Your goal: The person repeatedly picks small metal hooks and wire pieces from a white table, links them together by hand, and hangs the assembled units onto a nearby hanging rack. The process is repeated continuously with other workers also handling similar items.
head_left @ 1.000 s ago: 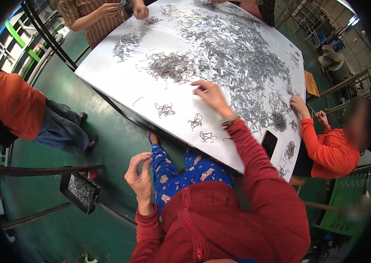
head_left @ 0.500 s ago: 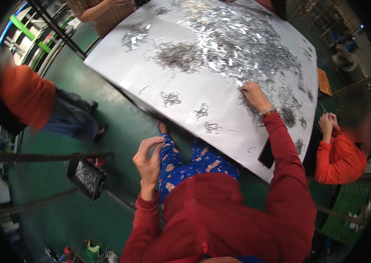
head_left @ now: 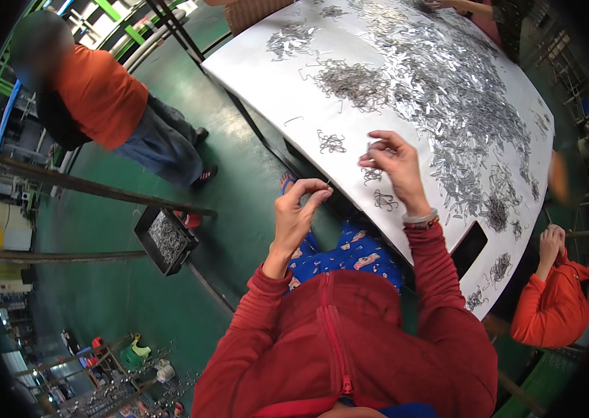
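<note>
Left hand (head_left: 296,214) just off the desk's (head_left: 256,83) near edge: thumb and index pinched together, a thin piece (head_left: 328,184) seemingly between the tips, too small to identify. A tip pinch probably suits something that slim. Right hand (head_left: 401,168) over the near edge, half open, fingers curled; can't tell if it has hold of anything. Wire hooks in three small clusters near that edge: one clear to view (head_left: 331,141), two just under/beside the right hand, likely set apart for easy reach. Bigger hook heap (head_left: 353,85) further in, toward the left corner; flat metal pieces (head_left: 447,104) spread over the middle and far side. Phone (head_left: 470,249) flat near the right corner, presumably out of the hooks' way. Black bin (head_left: 181,260) of metal bits off the desk, left.
</note>
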Available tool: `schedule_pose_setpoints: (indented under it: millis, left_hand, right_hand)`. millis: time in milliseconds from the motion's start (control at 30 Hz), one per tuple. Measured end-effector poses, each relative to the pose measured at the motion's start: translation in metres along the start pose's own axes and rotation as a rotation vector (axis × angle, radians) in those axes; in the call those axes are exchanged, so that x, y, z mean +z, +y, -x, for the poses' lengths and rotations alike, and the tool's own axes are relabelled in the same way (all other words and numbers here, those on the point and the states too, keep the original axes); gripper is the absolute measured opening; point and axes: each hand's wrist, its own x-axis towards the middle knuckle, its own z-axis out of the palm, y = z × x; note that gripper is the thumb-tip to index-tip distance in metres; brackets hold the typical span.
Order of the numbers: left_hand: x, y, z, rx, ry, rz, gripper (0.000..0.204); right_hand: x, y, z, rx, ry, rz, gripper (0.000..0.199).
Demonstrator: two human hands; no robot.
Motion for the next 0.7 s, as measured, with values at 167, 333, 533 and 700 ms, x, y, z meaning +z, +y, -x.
schedule_pose_setpoints:
  millis: [167,333,533,700]
  left_hand:
    - [0.001,0.0,-0.004,-0.004,-0.027,-0.023,0.008]
    - [0.003,-0.003,-0.005,-0.052,-0.021,-0.048,0.011]
    - [0.003,-0.01,-0.003,-0.115,0.003,-0.103,0.007]
    - [0.003,-0.011,-0.005,-0.015,-0.008,-0.127,0.008]
  right_hand:
    - [0.052,0.0,0.019,0.035,-0.007,0.029,0.026]
    - [0.062,-0.008,0.03,0.079,0.014,0.005,0.022]
    - [0.067,-0.007,0.03,-0.006,0.117,0.152,0.014]
    - [0.065,-0.002,0.029,0.07,0.072,0.075,0.014]
